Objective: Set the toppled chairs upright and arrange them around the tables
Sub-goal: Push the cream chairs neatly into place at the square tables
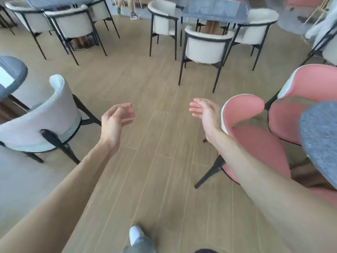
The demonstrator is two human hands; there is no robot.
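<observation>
Both hands out front over bare wood floor, palms turned toward each other, fingers loose and spread, gripping nothing. Left hand (116, 117) well apart from any chair; pale grey chair (45, 123) off to its left, upright, back toward the camera, tucked against the grey table (11, 73) at the left edge. Right hand (204, 112) just beside the curved back of the near pink chair (255, 136), not touching it as far as can be judged. That chair upright on its black legs, seat facing right toward the speckled grey table (321, 143); second pink chair (300, 99) behind it, also upright. No toppled chair visible anywhere in view: white chairs (206, 46) ahead all standing around the far table (215, 8). Judgement: righting looks done in this patch; remaining work, if any, is arranging. Nearest candidate is the near pink chair, lying right of the right hand, back rim running roughly away from the camera. Right hand clearly the nearer; a short reach rightward onto the back rim would suffice. Person's shoe (135, 234) at bottom centre, mid-step by the look of it.
</observation>
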